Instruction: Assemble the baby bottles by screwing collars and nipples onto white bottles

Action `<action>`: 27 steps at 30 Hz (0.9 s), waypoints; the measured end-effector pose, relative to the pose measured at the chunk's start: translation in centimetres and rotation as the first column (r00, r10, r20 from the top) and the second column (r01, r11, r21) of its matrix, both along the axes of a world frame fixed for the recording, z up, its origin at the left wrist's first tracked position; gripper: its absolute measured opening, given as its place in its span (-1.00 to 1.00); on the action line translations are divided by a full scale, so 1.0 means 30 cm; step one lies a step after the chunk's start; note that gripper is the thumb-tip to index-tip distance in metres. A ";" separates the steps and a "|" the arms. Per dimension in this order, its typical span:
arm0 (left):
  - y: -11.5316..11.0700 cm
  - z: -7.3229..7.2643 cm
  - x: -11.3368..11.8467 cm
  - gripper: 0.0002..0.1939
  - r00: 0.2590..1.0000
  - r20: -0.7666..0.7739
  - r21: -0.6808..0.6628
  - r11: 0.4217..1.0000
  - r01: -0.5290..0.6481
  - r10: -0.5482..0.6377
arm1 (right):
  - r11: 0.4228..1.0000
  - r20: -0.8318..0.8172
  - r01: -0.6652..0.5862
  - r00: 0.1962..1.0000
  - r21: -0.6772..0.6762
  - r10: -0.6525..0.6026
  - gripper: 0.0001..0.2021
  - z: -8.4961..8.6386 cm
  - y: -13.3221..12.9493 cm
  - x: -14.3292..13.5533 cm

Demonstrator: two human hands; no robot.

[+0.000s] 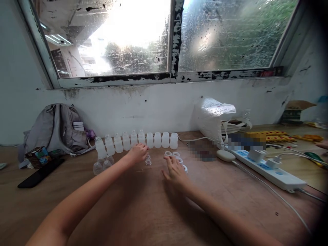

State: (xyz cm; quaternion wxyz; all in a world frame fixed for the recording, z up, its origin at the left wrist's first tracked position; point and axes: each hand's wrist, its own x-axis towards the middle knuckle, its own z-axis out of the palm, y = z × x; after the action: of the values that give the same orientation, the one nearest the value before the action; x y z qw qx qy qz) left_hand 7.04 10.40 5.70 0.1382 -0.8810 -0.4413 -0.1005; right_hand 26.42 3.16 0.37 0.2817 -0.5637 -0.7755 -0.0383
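A row of translucent white baby bottles (165,140) stands along the wall. Those toward the left carry clear nipples (133,132); several on the right have bare tops. My left hand (138,152) is closed, its fingers curled down in front of the row's middle; what they hold, if anything, is hidden. Just right of it, clear nipples (148,160) sit on the table. My right hand (176,172) is open, thumb apart, reaching over white collar rings (175,154) and partly covering them. Clear domed caps (97,168) stand at the row's left end.
On the left are a grey backpack (55,124), a small box (39,157) and a black phone-like slab (41,173). To the right lie a white bag (210,118), a round white device (225,155) and a power strip (269,169) with trailing cables. Another person's hand shows at the far right edge.
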 end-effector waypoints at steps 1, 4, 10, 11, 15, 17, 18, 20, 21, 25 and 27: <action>-0.027 -0.033 0.001 -0.74 1.000 0.009 -0.005 1.000 0.003 -0.003 | 0.996 0.051 0.089 0.995 -0.010 -0.089 -0.56 0.008 0.012 0.021; -0.079 -0.125 -0.003 -0.69 0.991 0.132 -0.044 0.999 0.033 -0.027 | 0.954 0.162 0.283 0.950 -0.096 -0.266 -0.56 0.020 0.038 0.080; -0.104 -0.199 -0.016 -0.69 0.964 0.247 -0.107 0.986 0.127 -0.098 | 0.952 0.186 0.172 0.974 -0.252 -0.127 -0.66 -0.014 0.041 0.092; -0.113 -0.195 -0.017 -0.69 0.961 0.257 -0.098 0.986 0.135 -0.106 | 0.967 0.152 0.108 0.986 -0.232 -0.073 -0.69 -0.018 0.038 0.079; -0.194 -0.177 -0.024 -0.68 0.948 0.269 -0.064 0.979 0.193 -0.169 | 0.982 -0.055 -0.166 0.985 -0.087 0.162 -0.79 -0.027 0.029 0.028; -0.244 -0.180 -0.033 -0.67 0.949 0.259 -0.083 0.974 0.210 -0.182 | 0.968 -0.096 -0.247 0.966 -0.047 0.242 -0.83 -0.037 0.027 0.011; -0.266 -0.184 -0.040 -0.66 0.951 0.255 -0.105 0.973 0.208 -0.176 | 0.961 -0.098 -0.274 0.958 -0.043 0.269 -0.85 -0.044 0.026 0.005; -0.297 -0.194 -0.055 -0.63 0.956 0.247 -0.162 0.966 0.200 -0.156 | 0.948 -0.088 -0.316 0.946 -0.047 0.311 -0.88 -0.061 0.025 -0.006; -0.306 -0.198 -0.062 -0.61 0.959 0.243 -0.193 0.961 0.198 -0.149 | 0.942 -0.086 -0.333 0.941 -0.046 0.328 -0.88 -0.069 0.024 -0.011; -0.310 -0.202 -0.080 -0.61 0.962 0.226 -0.263 0.942 0.210 -0.151 | 0.934 -0.110 -0.355 0.930 -0.036 0.350 -0.82 -0.089 0.020 -0.028; -0.309 -0.202 -0.080 -0.62 0.959 0.238 -0.238 0.948 0.212 -0.155 | 0.933 -0.131 -0.356 0.928 -0.042 0.349 -0.82 -0.087 0.018 -0.034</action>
State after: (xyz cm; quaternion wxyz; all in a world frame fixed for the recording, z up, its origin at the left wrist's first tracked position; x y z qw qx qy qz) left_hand 4.65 1.13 -0.37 -0.0379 -0.9126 -0.3788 -0.1493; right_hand 25.39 3.71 -2.24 0.3122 -0.4254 -0.8463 0.0726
